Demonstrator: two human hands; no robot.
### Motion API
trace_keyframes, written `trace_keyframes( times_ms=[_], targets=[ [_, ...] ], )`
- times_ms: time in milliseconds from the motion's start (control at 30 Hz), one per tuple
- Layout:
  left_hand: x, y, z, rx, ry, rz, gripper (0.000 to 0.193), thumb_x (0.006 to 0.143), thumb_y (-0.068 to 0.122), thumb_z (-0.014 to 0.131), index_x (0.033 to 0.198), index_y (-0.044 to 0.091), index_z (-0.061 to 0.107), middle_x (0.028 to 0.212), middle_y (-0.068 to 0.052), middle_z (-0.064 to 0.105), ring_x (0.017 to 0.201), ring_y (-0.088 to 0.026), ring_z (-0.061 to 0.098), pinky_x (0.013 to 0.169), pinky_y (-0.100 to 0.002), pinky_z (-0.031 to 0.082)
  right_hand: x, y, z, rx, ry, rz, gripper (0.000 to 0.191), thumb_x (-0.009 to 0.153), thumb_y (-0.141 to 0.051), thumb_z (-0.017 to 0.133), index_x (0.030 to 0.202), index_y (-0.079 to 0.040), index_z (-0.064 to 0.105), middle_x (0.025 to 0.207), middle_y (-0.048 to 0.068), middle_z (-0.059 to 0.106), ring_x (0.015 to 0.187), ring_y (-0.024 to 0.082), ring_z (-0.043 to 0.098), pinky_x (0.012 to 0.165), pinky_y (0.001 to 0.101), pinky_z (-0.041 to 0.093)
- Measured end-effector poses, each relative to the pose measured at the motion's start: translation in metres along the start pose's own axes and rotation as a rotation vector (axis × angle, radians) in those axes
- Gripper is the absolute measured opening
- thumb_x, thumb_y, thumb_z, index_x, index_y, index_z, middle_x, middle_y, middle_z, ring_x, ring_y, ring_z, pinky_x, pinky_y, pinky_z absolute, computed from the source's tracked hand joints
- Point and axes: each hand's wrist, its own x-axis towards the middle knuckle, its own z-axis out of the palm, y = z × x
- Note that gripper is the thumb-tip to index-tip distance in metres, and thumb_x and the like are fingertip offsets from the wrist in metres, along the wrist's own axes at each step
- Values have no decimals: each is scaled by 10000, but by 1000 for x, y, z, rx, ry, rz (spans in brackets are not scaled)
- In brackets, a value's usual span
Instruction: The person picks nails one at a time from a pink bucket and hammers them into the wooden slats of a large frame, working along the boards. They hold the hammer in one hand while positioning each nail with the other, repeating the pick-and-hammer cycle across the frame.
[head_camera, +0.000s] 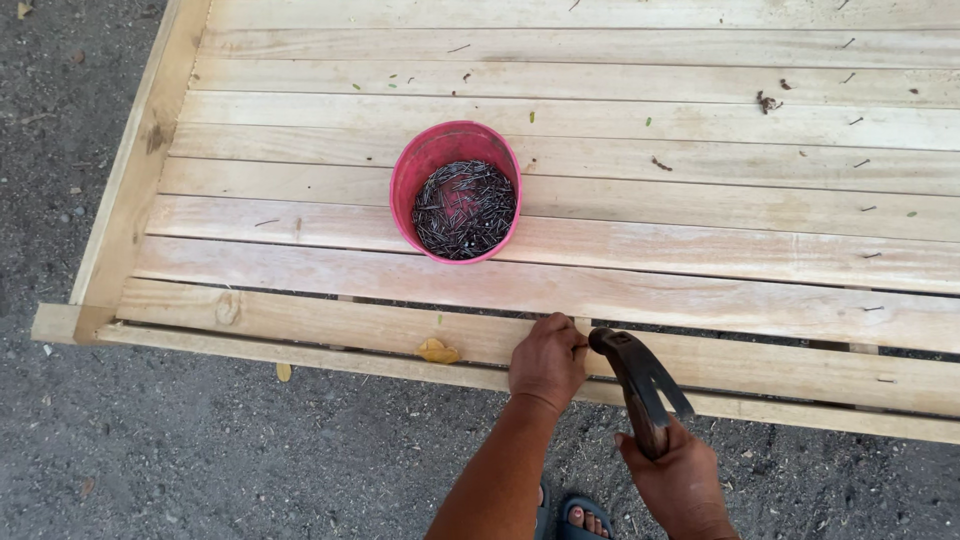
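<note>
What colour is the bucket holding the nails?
Pinkish red; the bucket shows best in the head view, full of dark nails.

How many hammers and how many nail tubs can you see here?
1 hammer, held in the right hand, its head beside the left hand on the near plank. 1 pink tub of nails stands mid-platform. Others may lie outside the view.

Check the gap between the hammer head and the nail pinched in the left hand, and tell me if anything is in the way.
Nothing visible blocks it. The hammer in the right hand has its head right beside the left hand, whose fingertips pinch at the slat. The nail itself is too small to make out.
</note>
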Motion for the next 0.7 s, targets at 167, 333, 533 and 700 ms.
trace_keyframes(
  times_ms=[167,333,533,700],
  targets=[
    [-3,-3,-1,-90,-9,-34,102,867,116,703,952,121,759,1067,5,636,1051,-216,639,871,-383,566,6,3,5,-13,31,-68,309,832,-312,798,1001,-74,699,690,143,740,605,220,740,645,411,600],
    [-7,-21,-13,123,263,151,340,774,-2,618,1106,28,682,1110,-96,626,1146,-286,558,1068,-461,401,9,4,3,-14,67,-40,373,818,-356,831,972,-41,707,667,156,726,600,236,721,651,414,581],
    [-9,-23,-13,146,226,113,393,690,-5,602,1079,16,645,1112,-122,602,1147,-329,508,1098,-449,355,8,3,2,27,53,-18,402,825,-370,833,921,-3,701,653,158,726,562,226,698,597,408,572],
    [-2,-21,-12,162,153,48,257,732,-4,593,984,37,629,1089,-112,597,1126,-328,505,1079,-400,396,7,2,2,72,22,-32,344,877,-324,802,910,9,722,647,152,732,547,221,667,573,404,557]
  ],
)
